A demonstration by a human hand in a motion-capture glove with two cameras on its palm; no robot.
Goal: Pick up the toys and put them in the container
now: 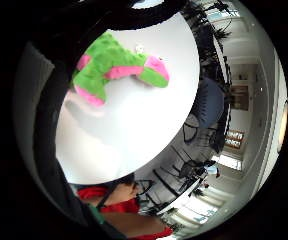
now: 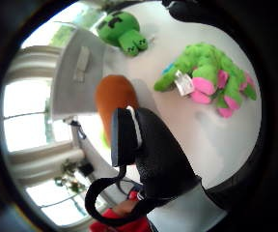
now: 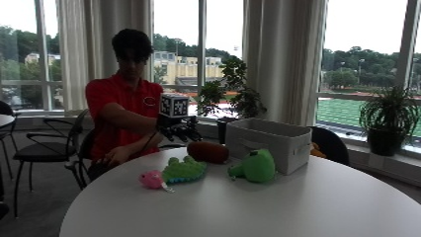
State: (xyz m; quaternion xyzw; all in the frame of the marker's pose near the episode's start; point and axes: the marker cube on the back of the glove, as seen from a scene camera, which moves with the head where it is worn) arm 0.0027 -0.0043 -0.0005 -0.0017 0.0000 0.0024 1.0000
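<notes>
At a round white table (image 3: 263, 207), we see a pink-and-green plush toy (image 3: 174, 174) lying at the left. The gloved right hand (image 3: 179, 129) hovers above it, fingers hanging relaxed and holding nothing. Next comes a brown plush toy (image 3: 208, 152), then a green plush toy (image 3: 254, 167) leaning against the white container (image 3: 270, 143), farthest right.
</notes>
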